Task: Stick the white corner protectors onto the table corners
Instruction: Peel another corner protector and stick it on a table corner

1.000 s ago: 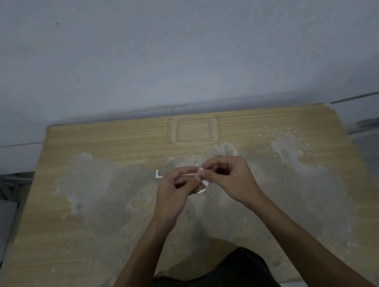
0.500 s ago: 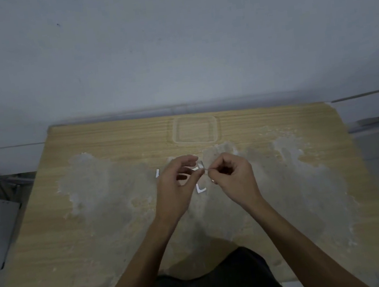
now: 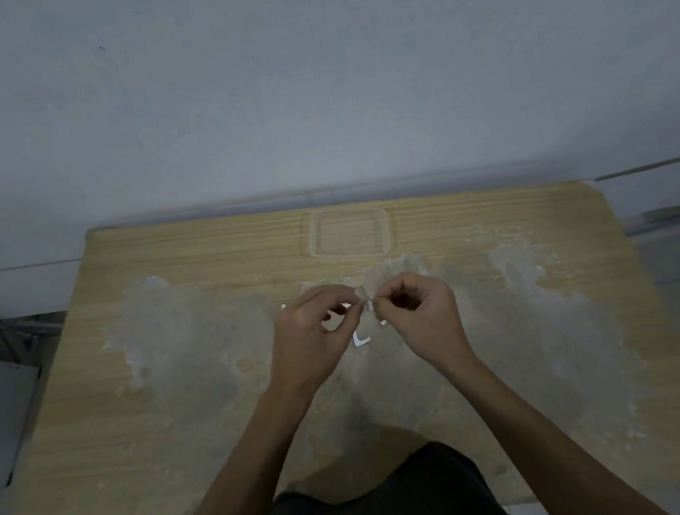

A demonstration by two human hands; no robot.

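Pinching between thumb and forefinger, a small white protector (image 3: 365, 306) is held in the narrow grip of both the left hand (image 3: 312, 338) and the right hand (image 3: 417, 316), above the middle of the wooden surface (image 3: 137, 435). Another protector (image 3: 361, 339) lies flat at 6 o'clock from the fingertips, between the wrists. A clear lid (image 3: 349, 234) rests at 12 o'clock, near the far edge.
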